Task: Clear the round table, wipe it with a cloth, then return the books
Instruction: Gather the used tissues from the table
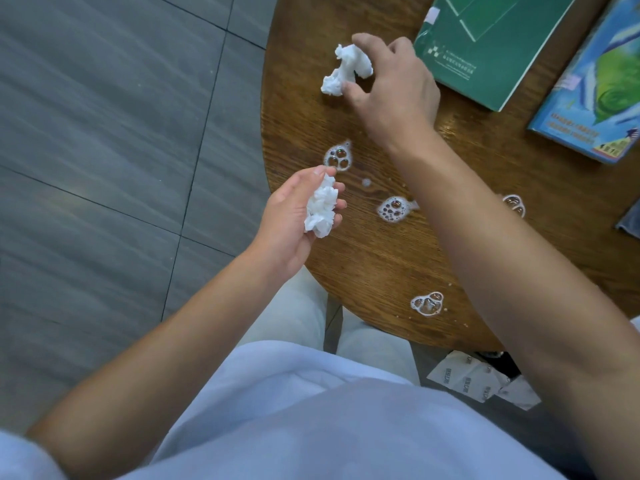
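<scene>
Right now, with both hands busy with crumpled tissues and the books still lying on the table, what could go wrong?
1. The foam puddles lie under the right forearm, so the arm may smear them as the right hand lifts its tissue.
2. The green book and blue book remain on the round table; wiping could push foam to them.
3. The left hand holds its tissue loosely; it may drop.

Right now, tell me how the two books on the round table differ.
The green book has a plain dark green cover with thin pale lines; the blue book has a painted swirl in blue and green. The green book lies nearer the right hand; the blue book lies further right, running off the picture's edge. Both lie flat and closed on the round table, apart from each other.
</scene>
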